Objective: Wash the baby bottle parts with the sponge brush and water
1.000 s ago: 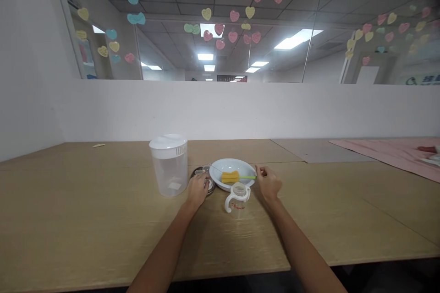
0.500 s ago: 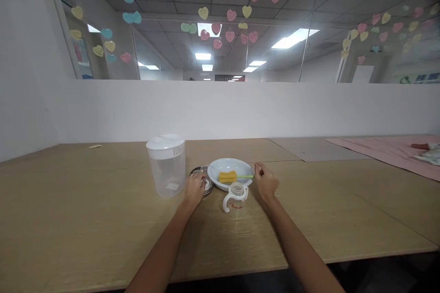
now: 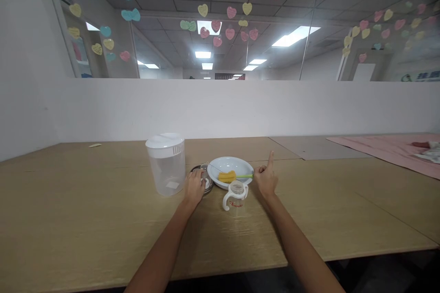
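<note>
Right hand [image 3: 266,178] seems pinching green-handled yellow sponge brush [image 3: 227,176], in round white bowl [image 3: 240,164], frame centre. Left hand [image 3: 194,187] at round metal tray [image 3: 210,189], grip can't tell. Likely brush-handling step; next needs steady pinch.

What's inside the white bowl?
A yellow sponge shows in the white bowl; its green handle runs over the rim to the right hand. A thin wire shows left of the sponge. Whatever lies beneath the sponge is covered, and the bottle hides part of the near side.
</note>
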### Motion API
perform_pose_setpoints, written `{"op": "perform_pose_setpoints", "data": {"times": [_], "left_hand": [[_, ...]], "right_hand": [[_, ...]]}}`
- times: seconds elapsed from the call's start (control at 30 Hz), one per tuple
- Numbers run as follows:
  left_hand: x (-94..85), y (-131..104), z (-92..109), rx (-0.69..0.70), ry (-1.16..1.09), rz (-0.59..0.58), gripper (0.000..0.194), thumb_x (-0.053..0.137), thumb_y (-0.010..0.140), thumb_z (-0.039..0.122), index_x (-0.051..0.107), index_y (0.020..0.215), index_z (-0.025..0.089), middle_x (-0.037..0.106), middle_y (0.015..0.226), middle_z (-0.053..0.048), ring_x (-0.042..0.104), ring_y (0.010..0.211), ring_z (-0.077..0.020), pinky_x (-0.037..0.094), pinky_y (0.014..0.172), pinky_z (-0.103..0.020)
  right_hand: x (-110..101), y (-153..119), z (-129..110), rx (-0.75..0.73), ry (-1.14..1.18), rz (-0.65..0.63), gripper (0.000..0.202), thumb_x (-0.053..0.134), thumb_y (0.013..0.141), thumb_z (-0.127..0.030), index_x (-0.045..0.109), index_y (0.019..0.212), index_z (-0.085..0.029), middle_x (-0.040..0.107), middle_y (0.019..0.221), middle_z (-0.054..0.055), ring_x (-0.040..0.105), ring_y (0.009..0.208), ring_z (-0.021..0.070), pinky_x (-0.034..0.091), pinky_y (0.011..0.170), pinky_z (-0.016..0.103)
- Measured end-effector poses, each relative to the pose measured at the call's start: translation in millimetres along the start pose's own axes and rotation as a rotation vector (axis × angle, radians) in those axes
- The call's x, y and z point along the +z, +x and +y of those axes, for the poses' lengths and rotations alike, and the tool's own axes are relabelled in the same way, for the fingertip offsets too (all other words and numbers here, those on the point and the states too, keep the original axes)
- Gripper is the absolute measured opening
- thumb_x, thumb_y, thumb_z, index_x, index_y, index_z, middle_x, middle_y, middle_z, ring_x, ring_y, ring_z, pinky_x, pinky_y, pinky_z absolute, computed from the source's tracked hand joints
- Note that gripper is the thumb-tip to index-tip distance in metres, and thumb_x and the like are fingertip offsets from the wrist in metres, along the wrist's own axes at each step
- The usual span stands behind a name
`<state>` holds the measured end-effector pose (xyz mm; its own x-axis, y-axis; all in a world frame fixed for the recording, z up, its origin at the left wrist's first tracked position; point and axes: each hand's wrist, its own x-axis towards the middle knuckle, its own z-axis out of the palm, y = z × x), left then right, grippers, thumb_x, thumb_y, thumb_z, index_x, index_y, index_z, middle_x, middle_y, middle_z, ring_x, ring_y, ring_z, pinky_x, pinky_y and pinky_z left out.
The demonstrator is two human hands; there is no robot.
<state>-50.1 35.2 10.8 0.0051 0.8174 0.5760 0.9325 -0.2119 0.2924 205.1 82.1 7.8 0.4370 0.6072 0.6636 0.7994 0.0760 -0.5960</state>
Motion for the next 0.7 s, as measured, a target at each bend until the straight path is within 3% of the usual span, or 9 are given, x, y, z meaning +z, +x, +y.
{"op": "perform_pose_setpoints", "data": {"times": [0.13, 0.27, 0.37, 0.43, 0.53, 0.6, 0.7], "left_hand": [[-4.2, -2, 7, -0.038, -0.083, 0.160, 0.033, 0.047, 0.082, 0.018, 0.051, 0.114, 0.016, 0.057, 0.113, -0.011, 0.050, 0.106, -0.0263, 0.039, 0.093, -0.042], [-12.2, -9, 28, 0.013, -0.326, 0.337, 0.026, 0.039, 0.090, 0.030, 0.051, 0.111, 0.018, 0.058, 0.109, -0.008, 0.051, 0.105, -0.0222, 0.039, 0.094, -0.038], [-15.8, -21, 49, 0.171, -0.471, 0.253, 0.026, 0.037, 0.092, 0.033, 0.054, 0.105, 0.019, 0.061, 0.103, -0.007, 0.054, 0.101, -0.0200, 0.040, 0.092, -0.034], [-15.8, -29, 61, 0.298, -0.511, 0.149, 0.028, 0.039, 0.091, 0.035, 0.054, 0.107, 0.019, 0.061, 0.104, -0.008, 0.054, 0.102, -0.0204, 0.040, 0.092, -0.034], [-13.3, -36, 70, 0.404, -0.502, 0.031, 0.041, 0.047, 0.086, 0.043, 0.049, 0.118, 0.017, 0.057, 0.116, -0.011, 0.051, 0.109, -0.0235, 0.038, 0.095, -0.037], [-11.3, -37, 72, 0.398, -0.463, -0.018, 0.055, 0.052, 0.082, 0.048, 0.043, 0.126, 0.017, 0.054, 0.123, -0.013, 0.048, 0.114, -0.0260, 0.036, 0.098, -0.039], [-8.3, -35, 72, 0.356, -0.411, -0.068, 0.069, 0.060, 0.075, 0.053, 0.039, 0.131, 0.018, 0.053, 0.125, -0.013, 0.047, 0.116, -0.0276, 0.036, 0.099, -0.042]], "right_hand": [[-1, 0, -1, -0.012, 0.079, 0.024, 0.071, 0.043, 0.075, -0.020, 0.022, 0.141, -0.007, 0.050, 0.055, -0.005, 0.040, 0.049, 0.0114, 0.024, 0.051, 0.023], [0, 1, 0, -0.029, 0.246, 0.081, 0.072, 0.041, 0.078, -0.024, 0.013, 0.144, -0.009, 0.054, 0.068, -0.002, 0.046, 0.054, 0.0117, 0.031, 0.053, 0.022], [2, 2, 2, -0.037, 0.370, 0.135, 0.069, 0.042, 0.081, -0.029, 0.017, 0.143, -0.010, 0.053, 0.075, -0.001, 0.046, 0.056, 0.0110, 0.036, 0.056, 0.022], [2, 4, 3, -0.065, 0.404, 0.169, 0.057, 0.043, 0.084, -0.035, 0.036, 0.136, -0.012, 0.052, 0.078, 0.001, 0.044, 0.055, 0.0098, 0.038, 0.058, 0.023], [3, 5, 4, -0.151, 0.426, 0.203, 0.040, 0.045, 0.085, -0.046, 0.066, 0.093, -0.013, 0.052, 0.077, 0.003, 0.044, 0.058, 0.0098, 0.039, 0.059, 0.024], [4, 5, 5, -0.205, 0.432, 0.201, 0.049, 0.044, 0.084, -0.054, 0.062, 0.062, -0.014, 0.049, 0.067, 0.002, 0.043, 0.057, 0.0097, 0.036, 0.057, 0.023], [4, 5, 7, -0.236, 0.383, 0.191, 0.060, 0.039, 0.085, -0.060, 0.048, 0.045, -0.016, 0.040, 0.054, -0.002, 0.034, 0.049, 0.0074, 0.030, 0.052, 0.023]]}}
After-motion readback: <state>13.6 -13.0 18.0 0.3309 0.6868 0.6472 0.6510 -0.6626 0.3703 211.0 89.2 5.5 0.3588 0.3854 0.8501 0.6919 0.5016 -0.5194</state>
